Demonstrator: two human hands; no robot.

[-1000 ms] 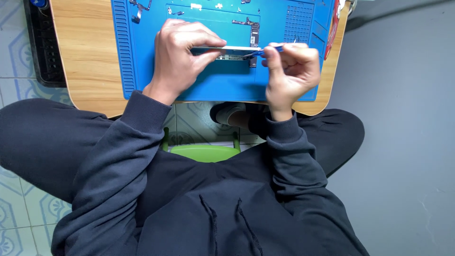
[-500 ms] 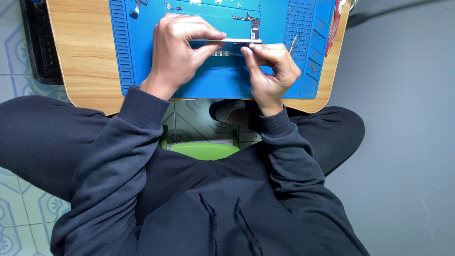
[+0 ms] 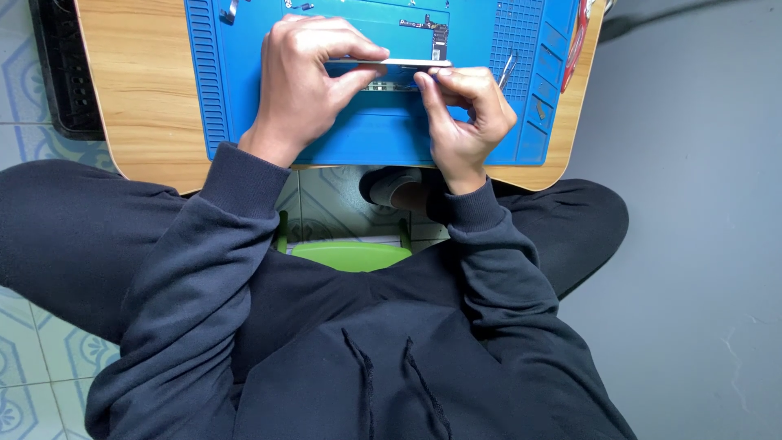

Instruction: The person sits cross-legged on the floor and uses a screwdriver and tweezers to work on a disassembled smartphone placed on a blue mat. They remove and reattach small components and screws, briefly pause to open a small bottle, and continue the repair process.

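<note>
A thin, flat phone is held on edge above the blue work mat, toward the mat's far side. It is gripped by the left hand, whose fingers are curled over its far edge while the thumb is pressed against the near side. The right hand is closed in a tight pinch at the right end of the phone, thumb and fingertips meeting at the edge; whether a small tool is caught in that pinch cannot be told.

The mat is laid on a low wooden table. On the far part of the mat a small dark circuit board is seen lying apart, and a few small metal pieces are scattered at the far left corner. Tweezers are left on the mat just right of the right hand, and a red-handled tool lies along the right edge. A green stool is visible below, between the knees.

Judged from the loose board and pieces, some disassembly appears to be done already. The phone is being worked at its edge, and nothing shows that step as finished; how much remains inside the phone cannot be seen.
</note>
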